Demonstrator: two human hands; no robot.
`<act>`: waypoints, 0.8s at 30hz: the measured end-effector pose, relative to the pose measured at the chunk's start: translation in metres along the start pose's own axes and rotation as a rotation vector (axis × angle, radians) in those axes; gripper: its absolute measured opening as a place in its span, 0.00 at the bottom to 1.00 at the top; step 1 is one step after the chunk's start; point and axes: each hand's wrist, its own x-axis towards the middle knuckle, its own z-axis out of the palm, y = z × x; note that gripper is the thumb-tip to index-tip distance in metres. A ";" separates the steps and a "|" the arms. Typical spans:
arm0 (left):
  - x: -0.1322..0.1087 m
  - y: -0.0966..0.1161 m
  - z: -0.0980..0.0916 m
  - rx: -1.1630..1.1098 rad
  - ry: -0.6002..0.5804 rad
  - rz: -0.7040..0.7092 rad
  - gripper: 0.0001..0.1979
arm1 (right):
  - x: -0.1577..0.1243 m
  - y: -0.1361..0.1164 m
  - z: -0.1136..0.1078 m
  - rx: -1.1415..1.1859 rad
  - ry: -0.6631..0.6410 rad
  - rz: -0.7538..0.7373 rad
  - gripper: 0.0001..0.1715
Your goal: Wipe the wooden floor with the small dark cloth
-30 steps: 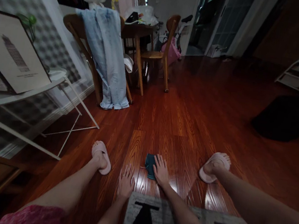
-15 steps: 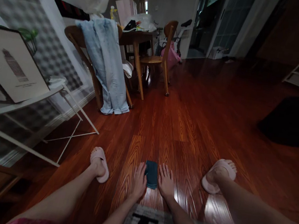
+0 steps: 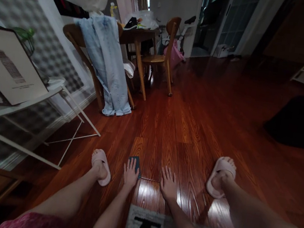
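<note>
Spreading wide, the floor (image 3: 161, 127) carries a rug (image 3: 148, 213); beyond the rug's far edge the right hand (image 3: 169, 183) rests splayed, empty, while the left hand (image 3: 131, 173), outstretched, partly covers the teal cloth (image 3: 138, 163) past the far-left corner. Work seems under way (what's done or left is unclear).

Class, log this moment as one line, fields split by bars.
left hand: spread on cloth | right hand: spread, apart from cloth | cloth: partly covered, on floor
</note>
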 end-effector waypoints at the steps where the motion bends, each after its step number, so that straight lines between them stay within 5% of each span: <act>1: -0.001 -0.011 -0.004 0.015 0.023 -0.054 0.31 | 0.000 0.000 0.000 0.002 -0.001 0.002 0.35; 5: -0.020 -0.026 -0.009 0.046 0.075 -0.162 0.32 | 0.001 0.000 -0.001 0.011 -0.021 0.001 0.35; 13: -0.061 0.056 0.025 -0.040 -0.073 -0.013 0.35 | 0.002 0.002 0.011 0.001 0.033 -0.010 0.35; 16: -0.066 0.069 0.029 -0.073 -0.146 0.084 0.38 | 0.004 0.003 0.019 0.009 0.045 -0.009 0.36; 21: -0.049 0.047 0.010 -0.026 -0.184 0.250 0.36 | 0.005 0.005 0.022 0.031 0.029 -0.006 0.36; 24: -0.036 0.016 -0.003 0.048 -0.126 0.124 0.32 | 0.005 0.006 0.023 0.043 0.005 0.004 0.35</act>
